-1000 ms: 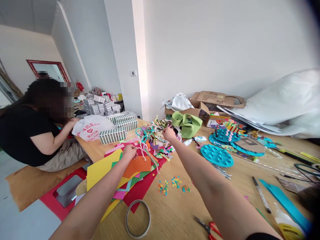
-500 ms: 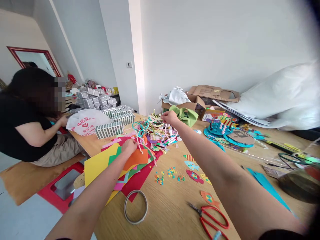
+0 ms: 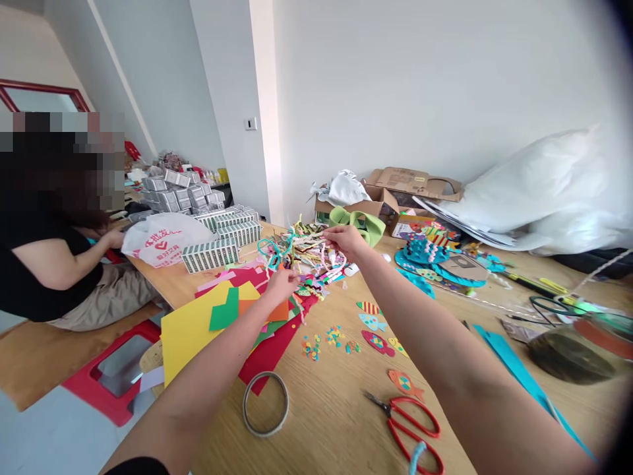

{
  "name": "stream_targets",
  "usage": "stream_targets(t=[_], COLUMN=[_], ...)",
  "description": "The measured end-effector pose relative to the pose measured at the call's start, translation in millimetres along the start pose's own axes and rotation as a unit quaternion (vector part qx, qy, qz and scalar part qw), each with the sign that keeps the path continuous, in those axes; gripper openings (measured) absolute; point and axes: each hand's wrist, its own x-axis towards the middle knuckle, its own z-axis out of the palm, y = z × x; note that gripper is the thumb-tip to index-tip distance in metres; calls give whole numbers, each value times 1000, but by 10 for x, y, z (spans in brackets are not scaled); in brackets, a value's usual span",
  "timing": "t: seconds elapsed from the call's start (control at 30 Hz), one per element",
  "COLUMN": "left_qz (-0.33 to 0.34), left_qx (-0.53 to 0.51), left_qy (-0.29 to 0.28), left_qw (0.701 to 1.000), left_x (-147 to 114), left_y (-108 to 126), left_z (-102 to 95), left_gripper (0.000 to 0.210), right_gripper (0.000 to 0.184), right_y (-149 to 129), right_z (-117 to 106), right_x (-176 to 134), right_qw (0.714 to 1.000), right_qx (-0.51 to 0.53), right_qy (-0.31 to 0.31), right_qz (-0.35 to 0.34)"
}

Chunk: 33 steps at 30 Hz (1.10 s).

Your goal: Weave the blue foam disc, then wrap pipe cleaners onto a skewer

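Note:
A tangled heap of craft cords and trimmings lies at the middle of the table. My right hand reaches into its right side, thumb and fingers pinched at a pale cord. Lower down, my left hand is closed at the near left edge of the heap, above orange paper; what its fingertips hold is too small to make out. Beneath the left arm are coloured paper sheets, yellow, green and red. Turquoise looped cord lies just beyond the left hand.
Red-handled scissors, a tape roll, paper fish and small paper dots lie nearer me. Striped boxes and a plastic bag stand left, beside a seated person. Green felt is behind the heap.
My left hand has moved right and slightly up, from over the papers toward the heap. My right hand stays at the heap, fingers pinched. The whole view has shifted slightly.

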Motion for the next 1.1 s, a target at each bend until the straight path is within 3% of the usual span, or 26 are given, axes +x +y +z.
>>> stream_targets(t=[0.17, 0.23, 0.3, 0.33, 0.37, 0.57, 0.8, 0.97, 1.1], left_qz=[-12, -58, -114, -132, -138, -126, -111, -81, -62], left_qx=[-209, -388, -553, -601, -619, -655, -679, -681, -655], left_qy=[-125, -149, -145, -135, -124, -99, -91, -92, -80], left_qw=[970, 908, 812, 777, 763, 738, 720, 722, 748], left_x=[-66, -38, 23, 58, 89, 125, 54, 63, 52], left_y=[154, 201, 234, 246, 254, 277, 269, 271, 298], left_z=[208, 278, 337, 361, 379, 401, 365, 232, 93], left_gripper=[32, 33, 26, 21, 18, 14, 23, 28, 27], right_gripper=[12, 11, 10, 10, 10, 14, 13, 12, 10], right_y=[168, 269, 364, 406, 443, 623, 760, 759, 684], right_z=[-18, -26, -54, -76, -103, -279, -340, -383, -465], right_x=[-336, -501, -661, -734, -801, -1090, -1226, -1273, -1358], right_qw=[997, 996, 994, 993, 993, 989, 984, 980, 977], right_qx=[48, 57, 62, 63, 63, 49, 25, 20, 40], right_qy=[-29, -41, -51, -55, -58, -65, -67, -77, -82], right_qz=[45, 62, 74, 79, 85, 120, 161, 181, 194])
